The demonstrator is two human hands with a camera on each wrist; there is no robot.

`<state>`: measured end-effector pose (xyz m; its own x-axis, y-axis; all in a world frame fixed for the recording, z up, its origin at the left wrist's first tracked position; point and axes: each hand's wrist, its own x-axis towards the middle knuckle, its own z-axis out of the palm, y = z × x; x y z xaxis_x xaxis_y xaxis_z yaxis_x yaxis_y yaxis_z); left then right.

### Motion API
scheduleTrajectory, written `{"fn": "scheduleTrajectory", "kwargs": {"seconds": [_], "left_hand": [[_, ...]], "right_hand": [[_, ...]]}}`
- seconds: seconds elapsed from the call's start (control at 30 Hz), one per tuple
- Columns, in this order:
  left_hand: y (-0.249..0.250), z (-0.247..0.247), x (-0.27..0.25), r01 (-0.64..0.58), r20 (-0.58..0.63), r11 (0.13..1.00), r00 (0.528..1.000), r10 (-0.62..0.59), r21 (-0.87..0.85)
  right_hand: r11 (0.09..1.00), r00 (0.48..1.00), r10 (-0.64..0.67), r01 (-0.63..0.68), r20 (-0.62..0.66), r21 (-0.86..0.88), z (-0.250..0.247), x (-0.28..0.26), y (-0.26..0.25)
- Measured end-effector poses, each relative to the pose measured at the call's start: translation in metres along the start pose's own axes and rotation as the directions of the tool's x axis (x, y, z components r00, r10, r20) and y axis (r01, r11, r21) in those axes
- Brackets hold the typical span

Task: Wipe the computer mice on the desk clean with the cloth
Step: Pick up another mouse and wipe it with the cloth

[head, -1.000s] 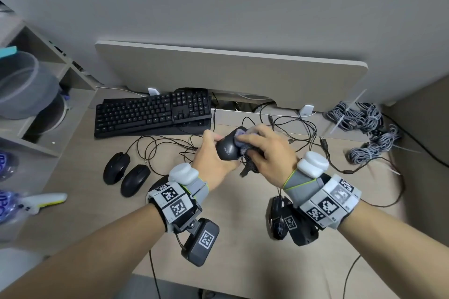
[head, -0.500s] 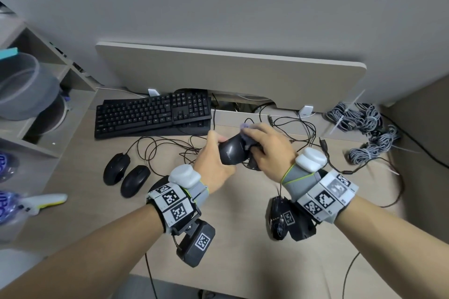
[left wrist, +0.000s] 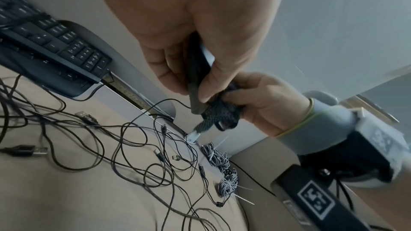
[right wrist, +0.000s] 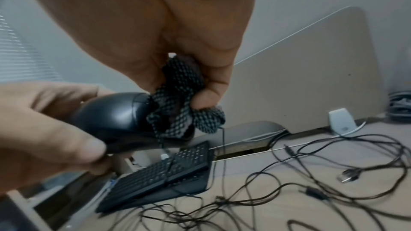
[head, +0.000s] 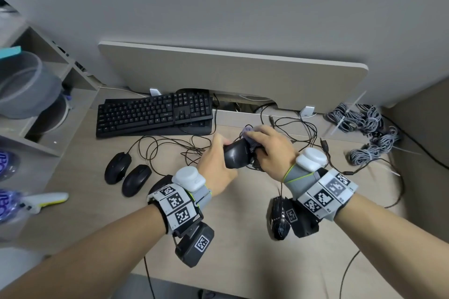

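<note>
My left hand (head: 216,162) grips a glossy black mouse (head: 235,155) lifted above the desk, thumb and fingers curled round its sides (right wrist: 115,117). My right hand (head: 269,150) holds a bunched grey mesh cloth (right wrist: 177,108) and presses it against the front end of that mouse. In the left wrist view the mouse (left wrist: 196,83) shows edge-on with the cloth (left wrist: 220,113) hanging below it. Two more black mice (head: 117,167) (head: 136,179) lie side by side on the desk at the left. Another black mouse (head: 279,218) lies under my right wrist.
A black keyboard (head: 153,114) lies at the back left before a beige panel (head: 233,75). Loose black cables (head: 170,150) sprawl over the desk's middle, with grey cable bundles (head: 364,128) at the back right. Shelves with a grey tub (head: 24,85) stand on the left.
The held mouse has tipped and turned in my left hand, and my right hand has slid the cloth from its top toward its far front end.
</note>
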<state>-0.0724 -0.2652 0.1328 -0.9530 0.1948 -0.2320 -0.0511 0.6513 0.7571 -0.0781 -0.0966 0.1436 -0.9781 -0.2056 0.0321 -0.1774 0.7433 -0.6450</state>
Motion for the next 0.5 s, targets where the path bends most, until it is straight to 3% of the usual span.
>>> {"fn": "scheduleTrajectory", "kwargs": {"seconds": [0.13,0.27,0.5], "left_hand": [[0.000,0.001,0.000,-0.029,-0.013,1.000,0.999,0.029,0.011],[0.001,0.003,-0.001,-0.059,-0.010,0.996,0.998,0.059,0.072],[-0.002,-0.004,0.010,0.107,0.088,0.952,0.993,-0.085,-0.288]], "right_hand": [[0.992,0.992,-0.118,0.116,0.036,0.045,0.002,-0.005,-0.011],[0.999,0.999,-0.031,0.031,0.008,0.026,-0.002,0.002,-0.008],[0.992,0.995,-0.100,0.100,-0.003,0.083,0.003,-0.003,-0.019]]}}
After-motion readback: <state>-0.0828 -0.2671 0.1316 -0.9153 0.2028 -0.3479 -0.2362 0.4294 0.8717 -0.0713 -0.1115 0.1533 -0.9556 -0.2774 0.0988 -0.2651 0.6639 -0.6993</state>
